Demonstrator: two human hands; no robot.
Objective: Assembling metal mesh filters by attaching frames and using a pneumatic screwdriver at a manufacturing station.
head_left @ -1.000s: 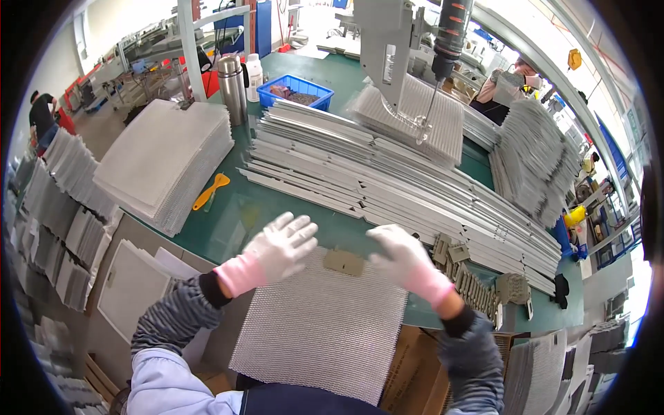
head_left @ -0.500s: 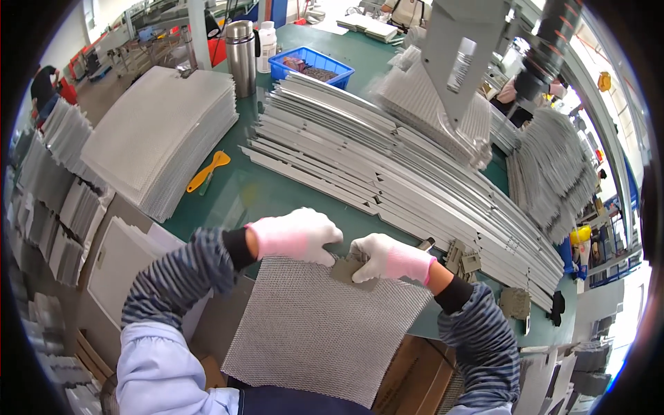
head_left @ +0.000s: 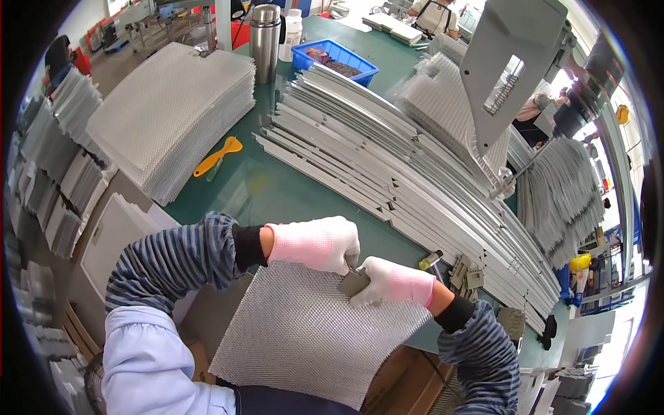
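A silver metal mesh sheet (head_left: 297,332) lies in front of me, its far edge on the bench's near edge and its lower part toward my body. My left hand (head_left: 321,243), in a white and pink glove, is closed at the sheet's far edge; its fingertips are hidden beside a small plate. That small grey-beige plate (head_left: 354,282) lies against the mesh. My right hand (head_left: 393,281), gloved alike, pinches it between thumb and fingers. Both hands almost touch.
Long metal strips (head_left: 360,166) lie across the green bench (head_left: 242,197). A mesh stack (head_left: 173,111), a yellow scraper (head_left: 218,156), a steel flask (head_left: 265,45) and a blue tray (head_left: 370,75) stand beyond. Several small grey-beige pieces (head_left: 465,275) lie at right. A grey machine part (head_left: 508,62) overhangs.
Both hands have drawn closer together, my left one moving right until its fingers meet the plate. The mesh sheet has tilted slightly, and the whole view has shifted.
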